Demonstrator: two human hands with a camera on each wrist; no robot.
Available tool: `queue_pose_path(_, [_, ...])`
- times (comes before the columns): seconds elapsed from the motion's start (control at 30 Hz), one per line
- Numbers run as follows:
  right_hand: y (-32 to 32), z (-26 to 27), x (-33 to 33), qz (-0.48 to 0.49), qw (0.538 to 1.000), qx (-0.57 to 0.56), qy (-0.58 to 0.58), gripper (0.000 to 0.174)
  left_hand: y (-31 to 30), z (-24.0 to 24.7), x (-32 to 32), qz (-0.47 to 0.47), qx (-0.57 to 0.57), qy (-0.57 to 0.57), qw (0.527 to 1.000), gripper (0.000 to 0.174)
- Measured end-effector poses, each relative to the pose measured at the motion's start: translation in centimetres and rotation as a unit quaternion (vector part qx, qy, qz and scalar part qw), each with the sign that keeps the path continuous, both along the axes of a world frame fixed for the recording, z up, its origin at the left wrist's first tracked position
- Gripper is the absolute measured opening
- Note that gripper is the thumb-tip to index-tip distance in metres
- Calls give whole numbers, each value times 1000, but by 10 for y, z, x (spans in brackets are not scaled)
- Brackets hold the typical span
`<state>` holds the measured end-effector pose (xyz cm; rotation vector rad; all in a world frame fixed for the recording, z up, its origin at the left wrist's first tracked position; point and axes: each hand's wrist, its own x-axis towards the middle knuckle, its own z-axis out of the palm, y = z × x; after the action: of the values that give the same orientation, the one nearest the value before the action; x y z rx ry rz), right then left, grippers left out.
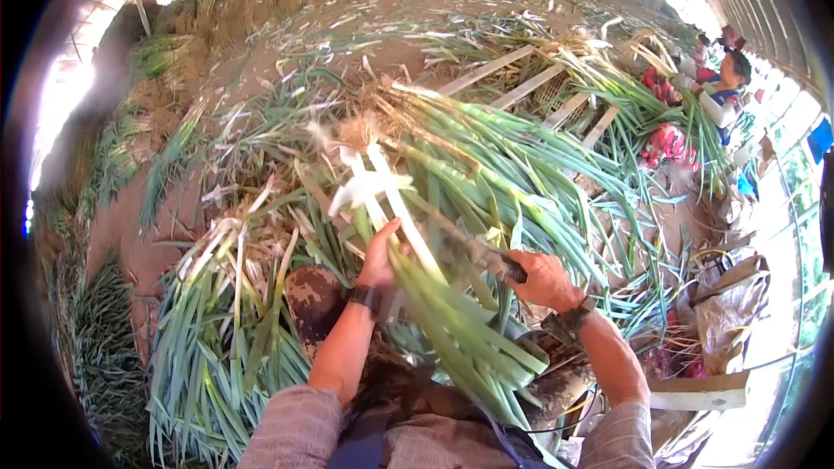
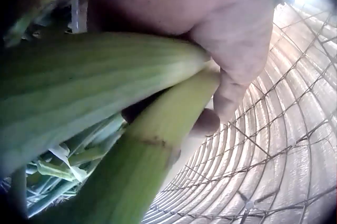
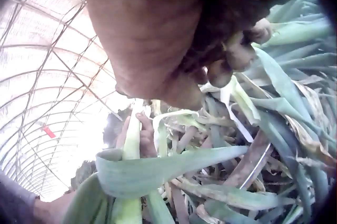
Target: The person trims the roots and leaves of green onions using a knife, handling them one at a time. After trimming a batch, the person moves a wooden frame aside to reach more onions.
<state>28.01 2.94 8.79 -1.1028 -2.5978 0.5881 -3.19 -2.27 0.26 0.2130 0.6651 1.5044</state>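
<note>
My left hand [image 1: 380,259] grips two leeks [image 1: 401,221] around their stems, roots up and away from me, green leaves trailing toward my lap. In the left wrist view the thumb and fingers curl round the two pale green stems [image 2: 163,113]. Just right of the leeks, my right hand [image 1: 546,280] holds a knife by its dark handle [image 1: 514,271]. Its blade is blurred in the head view and points up-left beside the stems. The right wrist view shows a long blade [image 3: 251,165] with a bright edge among the leaves.
A large pile of leeks [image 1: 521,182] lies ahead to the right, another bunch [image 1: 226,356] at my left knee. Wooden slats [image 1: 486,69] stick out beyond. Another person [image 1: 725,91] sits at the far right. Leaf scraps litter the earth floor [image 1: 130,243] under a ribbed tunnel roof.
</note>
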Motion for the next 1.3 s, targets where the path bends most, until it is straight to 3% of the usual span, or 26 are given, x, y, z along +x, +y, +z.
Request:
queue_pose_path(0.07, [3, 12, -9, 2, 1000, 5, -1, 32, -1, 21, 6, 0, 1, -23, 1000, 31])
queue_pose_path(0.2, [21, 28, -26, -8, 998, 40, -43, 31, 8, 13, 2, -51, 47, 16, 997, 27])
queue_pose_path(0.23, [24, 32, -30, -2, 998, 57, -29, 31, 11, 13, 5, -17, 48, 22, 998, 36])
queue_pose_path(0.33, [24, 45, -39, -19, 994, 86, 65, 31, 5, 26, 11, -23, -4, 12, 1000, 38])
queue_pose_path(0.4, [23, 53, -40, 34, 995, 96, -18, 31, 3, 19, 7, -44, -30, 7, 999, 30])
queue_pose_path(0.43, [9, 66, -39, 81, 994, 68, -3, 30, 6, -9, 3, -32, 50, 34, 998, 33])
queue_pose_path(0.47, [-1, 67, -35, 81, 995, 49, -15, 29, 8, -37, -2, -17, 128, 64, 990, 47])
queue_pose_path(0.53, [-21, 65, -22, 64, 998, 11, -29, 28, 10, -33, -10, 42, 163, 231, 958, 62])
queue_pose_path(0.57, [-27, 63, -12, 110, 993, 23, -37, 25, 5, -5, -18, 108, 190, 318, 923, 55])
queue_pose_path(0.6, [-51, 70, 1, 86, 993, -73, -22, 26, -12, 30, -38, 167, 202, 410, 874, 48])
queue_pose_path(0.67, [-60, 65, 16, 111, 992, -59, 17, 30, -18, 86, -85, 235, 139, 575, 771, 35])
queue_pose_path(0.7, [-63, 73, 22, 91, 992, -88, -11, 33, -12, 111, -129, 162, 169, 237, 943, 28])
queue_pose_path(0.73, [-65, 77, 30, 67, 990, -117, -39, 36, -13, 131, -162, 285, 129, 488, 815, 29])
queue_pose_path(0.77, [-59, 70, 39, 62, 988, -94, -106, 38, -32, 163, -193, 328, 133, 705, 614, 32])
queue_pose_path(0.8, [-50, 55, 54, 56, 990, -95, -87, 40, -45, 206, -223, 365, 124, 688, 615, 38])
queue_pose_path(0.83, [-46, 50, 57, 21, 988, -109, -107, 41, -76, 257, -235, 364, 114, 818, 432, 41])
queue_pose_path(0.87, [-41, 47, 57, -9, 984, -123, -128, 42, -91, 286, -276, 399, 164, 835, 342, 41])
queue_pose_path(0.9, [-35, 41, 58, -15, 983, -126, -136, 42, -100, 337, -289, 478, 139, 585, 640, 42])
queue_pose_path(0.93, [-29, 35, 57, -17, 981, -128, -143, 43, -130, 360, -313, 413, 242, 646, 594, 37])
queue_pose_path(0.97, [-23, 25, 52, -8, 985, -111, -135, 44, -151, 385, -332, 412, 232, 652, 592, 37])
queue_pose_path(1.07, [-13, 21, 25, 18, 984, -101, -147, 35, -185, 447, -368, 548, 83, 748, 365, 40])
queue_pose_path(1.13, [-4, 7, 19, 49, 988, -57, -138, 28, -224, 457, -436, 377, 119, 908, 138, 47])
queue_pose_path(1.2, [-9, 17, 5, 41, 985, -70, -154, 26, -228, 429, -443, 404, -241, 822, 322, 59])
queue_pose_path(1.27, [-11, 20, 6, 50, 985, -63, -154, 27, -234, 343, -508, 203, -283, 932, 105, 67])
queue_pose_path(1.3, [-13, 21, 10, 41, 985, -66, -157, 27, -249, 276, -550, 250, -85, 964, 14, 64])
